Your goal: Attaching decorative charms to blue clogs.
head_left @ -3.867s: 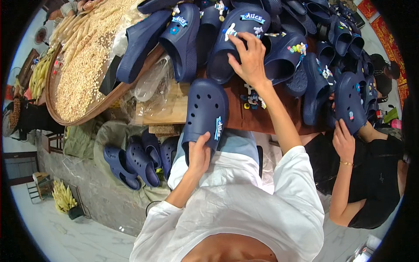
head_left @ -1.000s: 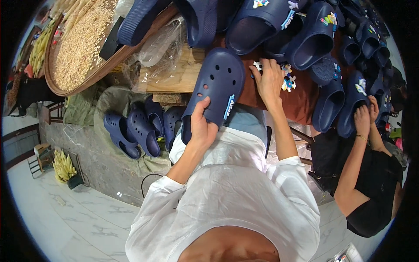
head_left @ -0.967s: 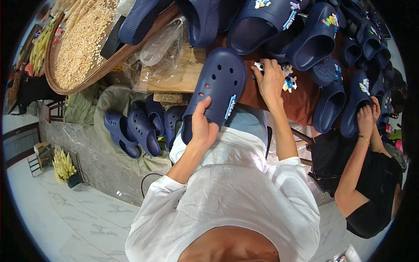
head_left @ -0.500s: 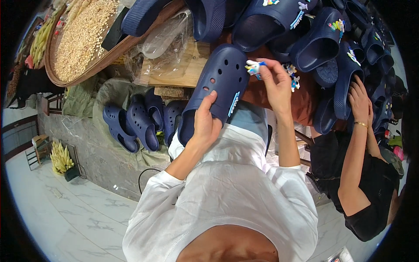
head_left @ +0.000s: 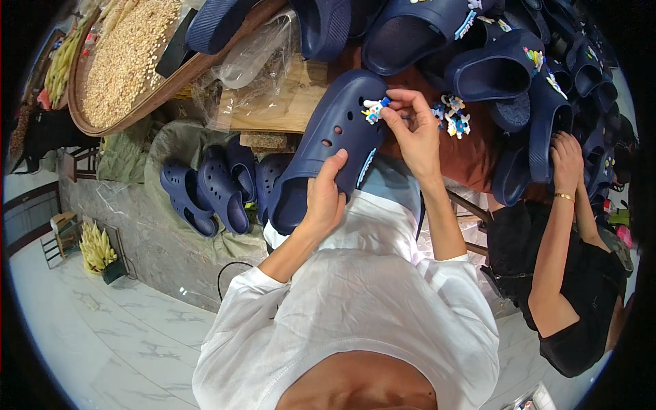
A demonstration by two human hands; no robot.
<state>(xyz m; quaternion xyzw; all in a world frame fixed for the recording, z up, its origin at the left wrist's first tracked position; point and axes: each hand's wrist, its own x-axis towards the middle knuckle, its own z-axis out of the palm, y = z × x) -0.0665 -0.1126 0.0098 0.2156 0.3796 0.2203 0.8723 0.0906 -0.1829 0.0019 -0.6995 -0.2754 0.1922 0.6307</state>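
My left hand (head_left: 326,195) grips a navy clog (head_left: 339,116) by the rim of its opening, thumb on top. The clog's upper has several round holes and a blue-and-white strip (head_left: 366,168) along its side. Between the thumb and fingers of my right hand (head_left: 414,130) is a small white, blue and yellow shoe charm (head_left: 374,110), held against the clog's toe among the holes. Whether its back sits in a hole is hidden. Just right of that hand, a small pile of similar charms (head_left: 454,117) lies on the reddish-brown surface (head_left: 465,160).
Many navy clogs (head_left: 489,72) crowd the far side and right, some with charms. A co-worker's hand (head_left: 566,158) touches one at the right. At far left stands a tray of pale grains (head_left: 126,65); more clogs (head_left: 222,191) sit below a wooden board (head_left: 280,102).
My right hand has moved left, bringing the charm from beside the clog onto its toe. The clog has tilted slightly in my left hand. A clog at the far right has turned.
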